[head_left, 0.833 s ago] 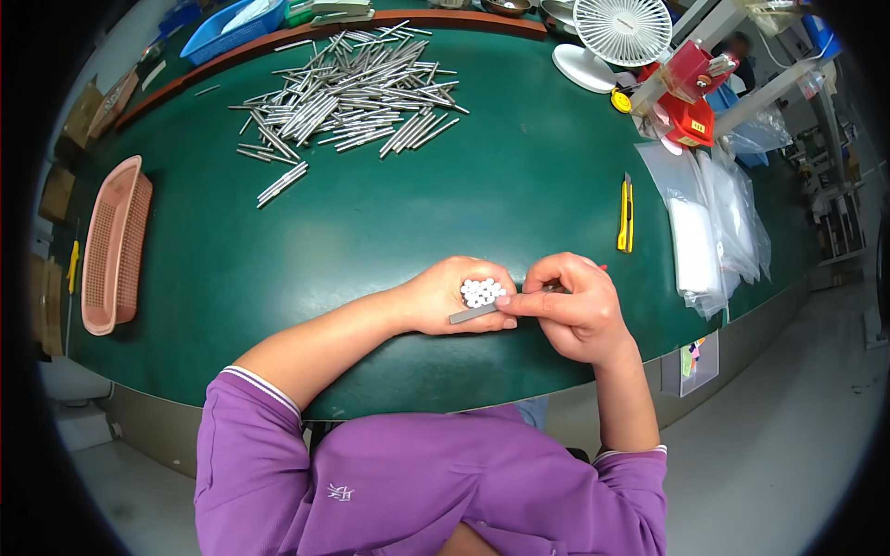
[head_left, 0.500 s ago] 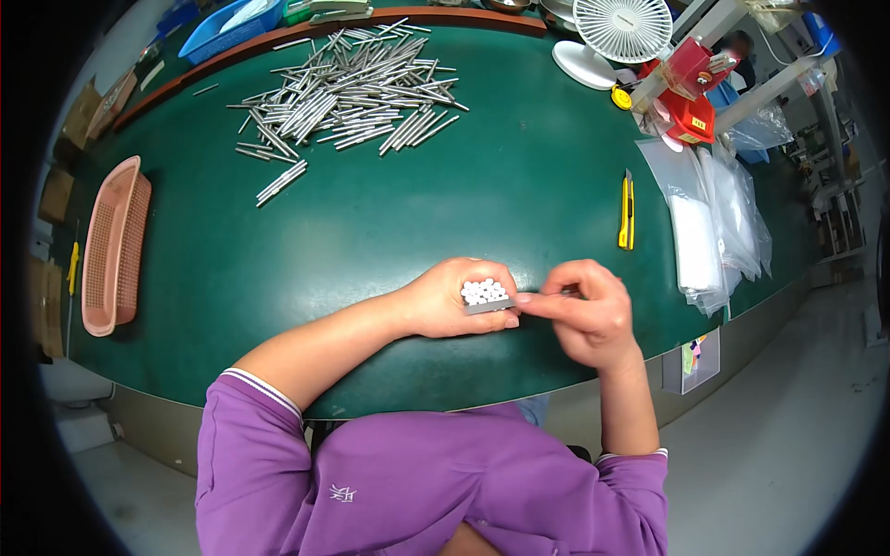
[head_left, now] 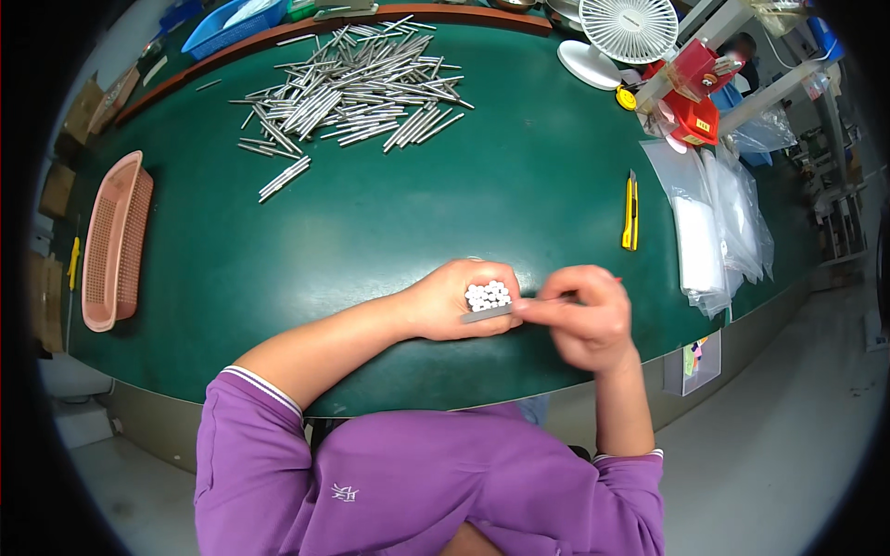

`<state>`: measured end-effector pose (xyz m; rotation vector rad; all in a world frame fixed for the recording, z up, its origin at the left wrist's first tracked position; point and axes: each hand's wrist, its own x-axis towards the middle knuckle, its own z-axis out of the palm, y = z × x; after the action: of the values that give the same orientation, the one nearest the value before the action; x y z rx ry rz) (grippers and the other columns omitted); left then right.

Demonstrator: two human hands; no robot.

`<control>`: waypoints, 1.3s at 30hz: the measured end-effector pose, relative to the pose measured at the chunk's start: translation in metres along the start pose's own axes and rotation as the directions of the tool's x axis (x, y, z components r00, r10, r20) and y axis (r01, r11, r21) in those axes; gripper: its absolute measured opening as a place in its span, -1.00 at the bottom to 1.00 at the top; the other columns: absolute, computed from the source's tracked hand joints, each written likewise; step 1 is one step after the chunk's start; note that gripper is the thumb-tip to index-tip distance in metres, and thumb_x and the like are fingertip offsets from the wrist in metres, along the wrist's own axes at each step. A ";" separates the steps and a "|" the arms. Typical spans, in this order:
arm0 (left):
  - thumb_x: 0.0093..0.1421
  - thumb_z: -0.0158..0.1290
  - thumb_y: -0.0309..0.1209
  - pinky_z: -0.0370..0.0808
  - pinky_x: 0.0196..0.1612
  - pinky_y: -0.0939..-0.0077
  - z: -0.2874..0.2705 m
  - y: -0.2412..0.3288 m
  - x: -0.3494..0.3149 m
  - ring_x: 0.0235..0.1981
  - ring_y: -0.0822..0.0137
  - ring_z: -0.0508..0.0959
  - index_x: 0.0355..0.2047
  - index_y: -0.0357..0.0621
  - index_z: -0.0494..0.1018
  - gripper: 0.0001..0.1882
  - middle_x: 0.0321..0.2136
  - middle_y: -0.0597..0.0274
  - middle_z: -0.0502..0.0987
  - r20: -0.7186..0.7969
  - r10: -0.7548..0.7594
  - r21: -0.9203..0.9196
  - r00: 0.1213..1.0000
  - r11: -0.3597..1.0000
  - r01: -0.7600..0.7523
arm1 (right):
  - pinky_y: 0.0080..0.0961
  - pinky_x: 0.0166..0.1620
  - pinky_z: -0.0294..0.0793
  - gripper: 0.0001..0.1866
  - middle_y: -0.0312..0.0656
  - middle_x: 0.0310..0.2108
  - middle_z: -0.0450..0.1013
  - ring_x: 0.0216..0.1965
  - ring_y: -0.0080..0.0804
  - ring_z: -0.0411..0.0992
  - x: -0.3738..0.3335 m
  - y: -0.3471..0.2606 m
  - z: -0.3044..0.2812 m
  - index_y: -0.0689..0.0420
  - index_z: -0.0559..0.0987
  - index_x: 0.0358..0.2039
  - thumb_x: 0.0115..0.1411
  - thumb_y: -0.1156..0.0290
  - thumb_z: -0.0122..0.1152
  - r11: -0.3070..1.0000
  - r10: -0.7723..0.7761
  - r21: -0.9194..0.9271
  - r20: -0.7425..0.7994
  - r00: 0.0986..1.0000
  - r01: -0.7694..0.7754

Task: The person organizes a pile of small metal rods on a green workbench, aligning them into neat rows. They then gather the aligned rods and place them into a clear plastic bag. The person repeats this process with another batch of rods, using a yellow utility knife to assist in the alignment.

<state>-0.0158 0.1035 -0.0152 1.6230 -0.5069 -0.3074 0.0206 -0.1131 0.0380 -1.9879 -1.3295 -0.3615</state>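
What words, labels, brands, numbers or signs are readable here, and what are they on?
Purple shirt: white stitched mark on the left chest; not copied out here.
White fan: tiny lettering at its centre, too small to read.
Red bin: pale label, print too small to read.
Grey strip by the hands: none visible.

A workshop, judging by the green workbench [head_left: 371, 227], heaped metal rods [head_left: 320, 109] and utility knife [head_left: 630, 222].
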 end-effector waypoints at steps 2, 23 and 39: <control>0.10 0.26 -0.42 0.46 -0.28 0.48 0.000 0.004 0.002 -0.36 0.41 0.53 -0.35 -0.09 0.47 -0.83 -0.42 0.33 0.56 -0.030 -0.021 0.026 0.999 0.999 0.022 | -0.46 -0.40 0.35 -0.58 -0.37 -0.47 0.42 -0.48 -0.45 0.40 -0.014 0.013 -0.006 -0.10 0.73 -0.30 -0.19 0.62 0.23 0.991 0.123 0.061 -0.041 0.992 -0.120; 0.06 0.23 -0.39 0.50 -0.30 0.45 0.003 -0.002 -0.004 -0.40 0.35 0.58 -0.29 -0.12 0.53 -0.80 -0.45 0.22 0.58 -0.034 0.046 -0.065 0.998 0.997 -0.048 | -0.46 -0.40 0.36 -0.63 -0.37 -0.44 0.44 -0.49 -0.44 0.42 0.007 0.015 0.001 -0.10 0.73 -0.34 -0.17 0.60 0.23 0.992 0.003 0.124 0.041 0.999 -0.008; 0.07 0.22 -0.39 0.50 -0.29 0.44 0.005 -0.005 -0.002 -0.39 0.36 0.57 -0.34 -0.13 0.50 -0.83 -0.45 0.25 0.58 -0.027 0.023 -0.106 0.999 0.994 -0.026 | -0.46 -0.38 0.39 -0.66 -0.33 -0.46 0.43 -0.45 -0.43 0.45 0.009 0.026 -0.001 -0.05 0.73 -0.34 -0.12 0.62 0.19 0.986 0.053 0.157 0.043 0.998 -0.059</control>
<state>-0.0191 0.1004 -0.0205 1.5148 -0.4829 -0.2898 0.0481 -0.1132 0.0334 -1.9037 -1.2821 -0.1865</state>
